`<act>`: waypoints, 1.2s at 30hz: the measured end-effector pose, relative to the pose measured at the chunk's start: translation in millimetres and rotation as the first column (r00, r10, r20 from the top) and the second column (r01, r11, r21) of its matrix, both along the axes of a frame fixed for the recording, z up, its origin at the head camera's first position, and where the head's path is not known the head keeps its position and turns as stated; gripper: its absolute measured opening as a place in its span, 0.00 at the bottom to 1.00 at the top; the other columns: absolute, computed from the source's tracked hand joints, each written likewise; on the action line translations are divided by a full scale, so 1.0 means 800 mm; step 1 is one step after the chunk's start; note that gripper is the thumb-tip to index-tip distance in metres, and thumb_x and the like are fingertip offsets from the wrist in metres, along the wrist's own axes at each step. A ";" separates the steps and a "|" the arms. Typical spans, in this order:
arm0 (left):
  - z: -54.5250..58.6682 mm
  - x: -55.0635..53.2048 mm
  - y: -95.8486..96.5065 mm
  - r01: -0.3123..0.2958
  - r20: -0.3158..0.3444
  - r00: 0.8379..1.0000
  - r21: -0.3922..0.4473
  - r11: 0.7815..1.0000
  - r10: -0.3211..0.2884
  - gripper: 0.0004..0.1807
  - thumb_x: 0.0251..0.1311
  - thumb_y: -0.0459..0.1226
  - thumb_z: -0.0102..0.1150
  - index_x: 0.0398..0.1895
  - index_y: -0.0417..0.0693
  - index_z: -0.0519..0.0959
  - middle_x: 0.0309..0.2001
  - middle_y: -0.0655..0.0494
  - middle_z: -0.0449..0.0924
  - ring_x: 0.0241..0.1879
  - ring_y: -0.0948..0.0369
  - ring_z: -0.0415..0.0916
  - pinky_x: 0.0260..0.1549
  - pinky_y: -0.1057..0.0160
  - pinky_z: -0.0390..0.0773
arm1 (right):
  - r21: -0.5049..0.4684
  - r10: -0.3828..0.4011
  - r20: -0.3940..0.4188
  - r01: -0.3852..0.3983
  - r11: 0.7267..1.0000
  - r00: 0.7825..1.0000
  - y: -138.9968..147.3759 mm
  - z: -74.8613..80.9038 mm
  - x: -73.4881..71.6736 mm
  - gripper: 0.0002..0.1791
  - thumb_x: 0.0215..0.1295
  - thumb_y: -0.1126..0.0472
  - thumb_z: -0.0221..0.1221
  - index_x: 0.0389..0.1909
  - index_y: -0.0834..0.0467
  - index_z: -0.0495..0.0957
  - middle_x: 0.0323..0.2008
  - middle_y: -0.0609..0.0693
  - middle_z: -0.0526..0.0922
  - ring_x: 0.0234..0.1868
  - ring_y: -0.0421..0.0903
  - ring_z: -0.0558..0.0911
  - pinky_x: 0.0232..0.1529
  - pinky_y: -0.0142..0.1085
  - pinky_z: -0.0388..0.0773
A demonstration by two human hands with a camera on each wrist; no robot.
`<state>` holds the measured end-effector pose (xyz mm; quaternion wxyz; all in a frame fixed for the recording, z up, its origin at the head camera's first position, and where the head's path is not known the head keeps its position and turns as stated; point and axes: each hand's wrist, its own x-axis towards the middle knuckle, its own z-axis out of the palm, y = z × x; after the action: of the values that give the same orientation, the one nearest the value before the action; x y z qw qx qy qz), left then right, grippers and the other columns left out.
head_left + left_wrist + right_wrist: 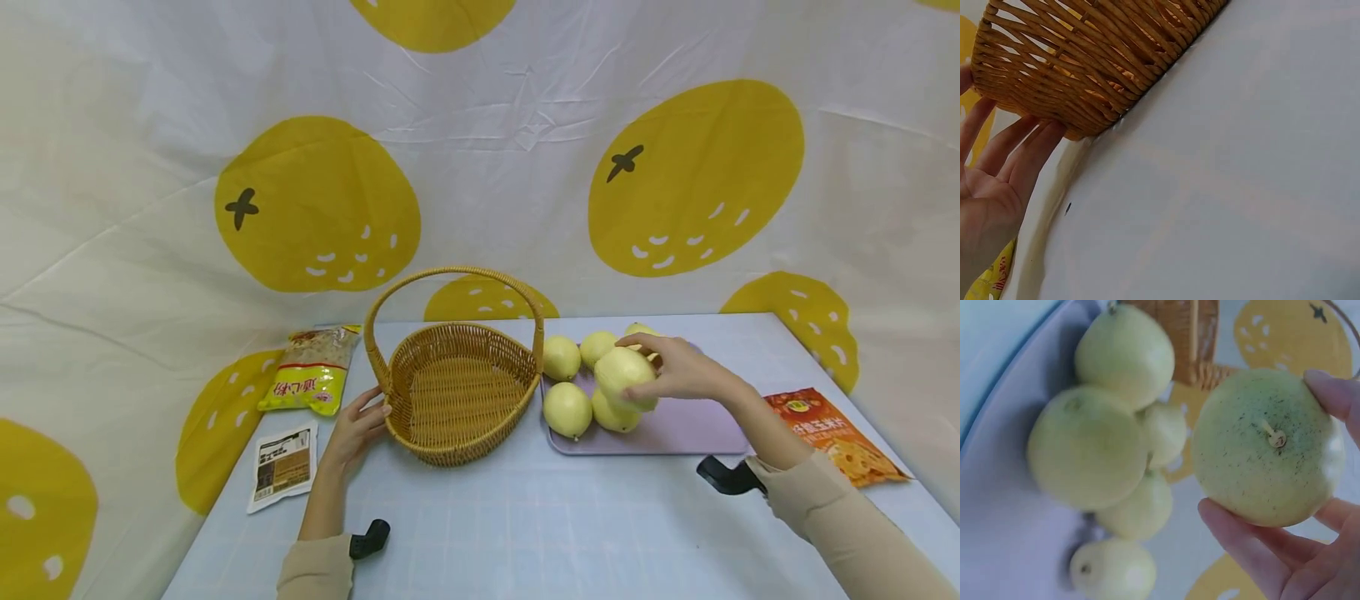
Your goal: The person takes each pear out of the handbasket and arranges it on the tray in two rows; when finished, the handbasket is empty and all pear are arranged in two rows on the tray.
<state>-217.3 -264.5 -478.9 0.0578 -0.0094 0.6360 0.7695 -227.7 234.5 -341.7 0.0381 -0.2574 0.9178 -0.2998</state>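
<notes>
My right hand [678,367] grips a round, pale yellow melon [624,372] above the lilac tray [697,425]. In the right wrist view, thumb and fingers sit around this melon [1269,447], whose stem and dark specks face the camera. Several similar melons [567,410] lie at the tray's left side, some partly hidden behind the held one. My left hand [358,432] touches the left side of a brown wicker basket [457,392] with a tall arched handle. In the left wrist view, extended fingers [1035,153] rest against the basket's woven outer wall [1066,75].
Left of the basket lie a yellow-and-red food packet [313,371] and a smaller white-and-brown packet [283,467]. An orange-red snack bag [836,437] lies right of the tray. A fruit-printed cloth [517,192] hangs behind the pale blue tabletop [525,525].
</notes>
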 end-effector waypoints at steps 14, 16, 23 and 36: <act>0.000 -0.002 -0.003 0.020 -0.025 0.999 -0.013 1.000 -0.021 0.35 0.63 0.30 0.53 0.70 0.31 0.51 0.42 0.60 0.81 0.41 0.65 0.80 0.41 0.65 0.80 | 0.215 -0.230 0.021 0.220 0.952 0.973 0.066 -0.035 0.001 0.46 0.46 0.46 0.69 0.58 0.72 0.64 0.37 0.63 0.79 0.35 0.53 0.76 0.32 0.45 0.75; -0.001 -0.002 -0.003 0.017 -0.027 0.999 -0.017 1.000 -0.018 0.34 0.64 0.29 0.52 0.70 0.30 0.51 0.42 0.60 0.81 0.41 0.65 0.80 0.41 0.65 0.80 | 0.234 -0.238 0.018 0.227 0.945 0.971 0.065 -0.044 -0.001 0.45 0.45 0.46 0.69 0.56 0.73 0.64 0.35 0.60 0.78 0.33 0.52 0.75 0.32 0.44 0.73; -0.001 -0.002 0.000 0.000 -0.008 1.000 -0.021 1.000 0.000 0.34 0.63 0.29 0.53 0.70 0.33 0.53 0.40 0.61 0.81 0.40 0.64 0.80 0.41 0.64 0.80 | 0.237 -0.259 0.006 0.251 0.939 0.966 0.058 -0.069 -0.004 0.44 0.44 0.47 0.70 0.52 0.75 0.67 0.36 0.62 0.78 0.34 0.54 0.75 0.34 0.48 0.74; -0.005 -0.004 -0.002 -0.004 -0.009 1.000 -0.010 1.000 0.004 0.33 0.63 0.29 0.52 0.70 0.33 0.54 0.40 0.60 0.81 0.41 0.64 0.80 0.41 0.64 0.80 | 0.208 -0.202 0.040 0.190 0.959 0.979 0.055 -0.087 -0.005 0.46 0.49 0.45 0.69 0.57 0.76 0.65 0.47 0.72 0.76 0.46 0.63 0.76 0.46 0.58 0.72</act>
<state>-220.6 -266.3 -483.3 0.0533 -0.0077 0.6400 0.7665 -231.7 278.2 -411.6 0.0624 -0.1507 0.9630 -0.2144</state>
